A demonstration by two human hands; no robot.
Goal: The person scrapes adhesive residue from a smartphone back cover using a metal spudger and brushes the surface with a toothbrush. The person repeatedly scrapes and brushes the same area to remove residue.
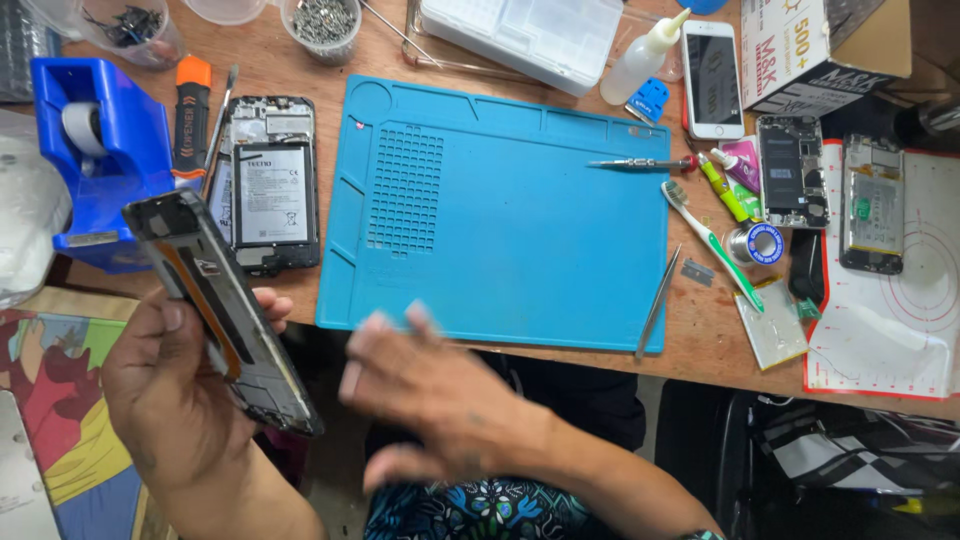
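Held off the desk's front edge, phone frame (225,310) pinched by left hand (170,390), right hand (440,395) spread, blurred, empty beside it: likely to slip floorward from one-handed grip.

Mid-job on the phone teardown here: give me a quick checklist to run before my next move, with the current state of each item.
1. Phone frame gripped securely: ok, left hand wraps it, tilted, off the desk.
2. Right hand free: ok, open and empty, though blurred.
3. Blue mat has room to set the frame down: ok, only a screwdriver lies near its far right edge.
4. Tweezers within reach: ok, at the mat's right edge.
5. Opened phone with battery safe from knocks: ok, flat on the desk, left of the mat.
6. Frame free of cracks or leftover parts: cannot tell, too blurred.
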